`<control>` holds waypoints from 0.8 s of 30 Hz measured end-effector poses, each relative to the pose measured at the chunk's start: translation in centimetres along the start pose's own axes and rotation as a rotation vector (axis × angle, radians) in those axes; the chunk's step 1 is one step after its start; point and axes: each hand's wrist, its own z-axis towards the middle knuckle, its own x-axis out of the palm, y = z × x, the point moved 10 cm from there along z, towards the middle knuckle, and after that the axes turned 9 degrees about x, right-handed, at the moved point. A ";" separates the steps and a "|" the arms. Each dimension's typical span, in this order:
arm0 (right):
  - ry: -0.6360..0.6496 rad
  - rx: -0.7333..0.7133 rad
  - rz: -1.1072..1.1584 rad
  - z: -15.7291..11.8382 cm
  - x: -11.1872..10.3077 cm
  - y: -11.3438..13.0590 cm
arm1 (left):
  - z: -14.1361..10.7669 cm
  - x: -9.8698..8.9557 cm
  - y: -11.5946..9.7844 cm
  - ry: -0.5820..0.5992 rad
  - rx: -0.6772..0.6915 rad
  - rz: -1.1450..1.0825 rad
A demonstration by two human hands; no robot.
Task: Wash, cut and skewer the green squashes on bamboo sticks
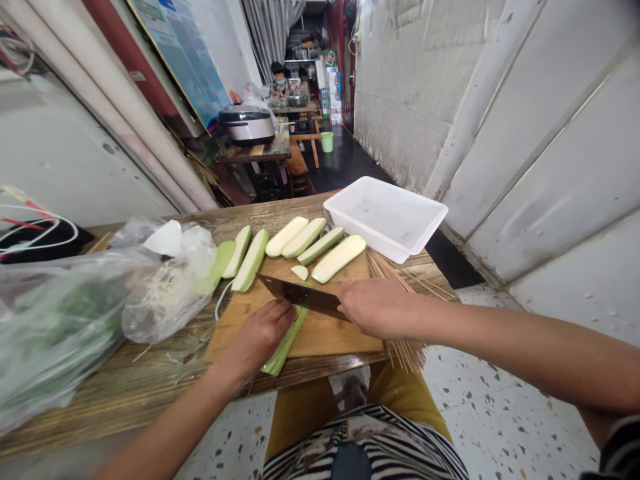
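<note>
Nearest my camera, below the board [335, 337], I have a striped top [405, 437] and mustard trousers [296, 408], with speckled floor [505, 407] to either side. My left hand [265, 333] is at the board's near left part, fingers bent and drawn together over a green squash [286, 348] whose near end juts past the board's edge; from here I cannot tell whether they grip it or just press it. My right hand [367, 308] comes in from the board's right, fingers wrapped round the handle of the knife [305, 298], and the blade slants across the squash's far end. Thin skewers [407, 352] lie along the board's right side. Left of the board, on the table [115, 395], I see a clear bag [167, 300] with pale shreds and, farther left, a larger bag [65, 333] with something green. A small offcut [300, 272] sits on the board past the blade, and six slices [340, 259] fan along the board's far edge. Beyond its far right corner is a white tub [385, 217]. Well beyond the board I make out a cooker [247, 125], a green bucket [327, 142] and, farthest, a seated person [281, 85].
</note>
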 end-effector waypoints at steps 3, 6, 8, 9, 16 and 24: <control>0.038 -0.021 -0.013 0.2 0.8 0.2 | 0.1 -0.1 0.0 -0.011 0.025 0.010; 0.113 -0.006 -0.026 0.6 2.2 0.2 | 0.3 -0.3 0.1 -0.032 0.038 0.023; 0.134 0.025 -0.021 0.8 3.0 0.0 | 0.5 -0.6 -0.1 -0.040 0.043 0.011; 0.132 0.040 -0.018 0.8 3.2 -0.1 | 0.5 -0.8 -0.2 -0.040 0.051 0.002; 0.032 0.079 -0.007 -0.5 1.4 0.2 | 0.2 -1.5 -1.0 0.018 0.028 0.013; 0.018 0.051 -0.050 -1.2 0.1 1.1 | 0.1 -1.5 -1.2 0.012 0.036 0.086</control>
